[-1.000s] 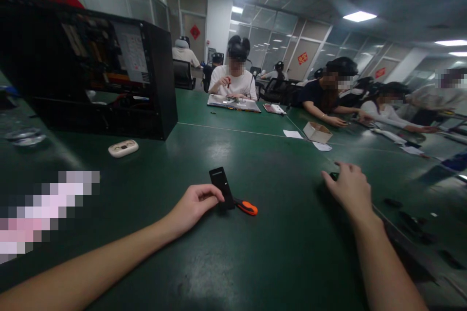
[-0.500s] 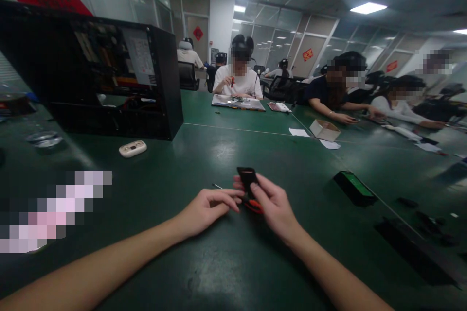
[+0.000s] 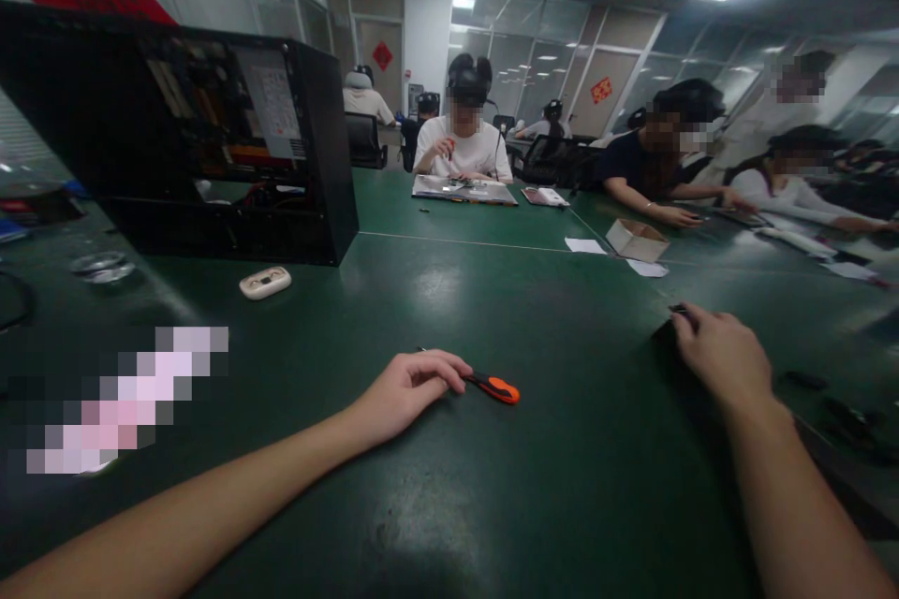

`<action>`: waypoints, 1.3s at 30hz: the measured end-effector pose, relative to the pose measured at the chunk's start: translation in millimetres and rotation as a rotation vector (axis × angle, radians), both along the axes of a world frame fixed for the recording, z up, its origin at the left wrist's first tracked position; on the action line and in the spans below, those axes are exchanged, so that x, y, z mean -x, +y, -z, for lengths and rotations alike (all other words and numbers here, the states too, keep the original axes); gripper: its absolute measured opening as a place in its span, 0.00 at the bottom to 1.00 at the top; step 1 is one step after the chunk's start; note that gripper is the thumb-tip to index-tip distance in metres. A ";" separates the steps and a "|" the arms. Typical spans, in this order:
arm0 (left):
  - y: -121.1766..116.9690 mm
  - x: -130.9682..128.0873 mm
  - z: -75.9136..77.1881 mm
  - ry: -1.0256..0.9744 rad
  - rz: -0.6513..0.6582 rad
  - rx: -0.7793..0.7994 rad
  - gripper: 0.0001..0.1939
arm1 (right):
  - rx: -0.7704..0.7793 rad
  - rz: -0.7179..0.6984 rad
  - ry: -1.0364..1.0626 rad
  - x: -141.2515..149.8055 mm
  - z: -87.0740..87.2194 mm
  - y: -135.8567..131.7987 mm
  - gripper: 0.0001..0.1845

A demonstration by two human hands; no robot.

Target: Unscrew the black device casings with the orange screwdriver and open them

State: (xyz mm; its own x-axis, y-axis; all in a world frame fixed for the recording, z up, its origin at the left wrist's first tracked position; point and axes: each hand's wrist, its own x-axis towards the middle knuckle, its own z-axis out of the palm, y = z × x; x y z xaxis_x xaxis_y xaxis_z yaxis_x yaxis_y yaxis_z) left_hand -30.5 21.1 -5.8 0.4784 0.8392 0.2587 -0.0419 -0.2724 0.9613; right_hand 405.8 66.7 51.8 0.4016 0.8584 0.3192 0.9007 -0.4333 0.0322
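On the green table (image 3: 435, 487) lies a screwdriver (image 3: 495, 387) with an orange and black handle pointing right. My left hand (image 3: 418, 384) rests over its shaft, fingers curled onto it, and the shaft's tip peeks out behind the hand. Far to the right, my right hand (image 3: 727, 360) is closed on a small, flat black piece (image 3: 680, 311). It is directly above a black case (image 3: 664, 334), most of which the hand hides. Whether the piece touches the case I cannot tell.
An open computer tower (image 3: 319, 150) stands at the left, with a white earbud case (image 3: 265, 283) before it. A small cardboard box (image 3: 638, 241) and papers (image 3: 585, 245) are at the back right. Dark parts lie at far right. A person (image 3: 464, 150) works opposite.
My right hand has carried the flat black piece from beside my left hand over to the black case on the right. The left hand remains at the screwdriver, whose handle is now uncovered.
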 end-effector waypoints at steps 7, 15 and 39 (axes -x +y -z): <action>-1.0 0.5 -1.3 0.031 -0.014 -0.002 0.09 | -0.017 0.013 -0.019 2.4 10.0 5.5 0.27; -2.2 0.8 -4.3 0.075 -0.026 0.005 0.10 | -0.025 0.051 0.056 -15.2 13.6 -0.2 0.27; 0.5 -1.0 4.3 0.099 0.008 -0.051 0.11 | 0.042 0.207 0.090 -8.3 -4.8 -9.5 0.26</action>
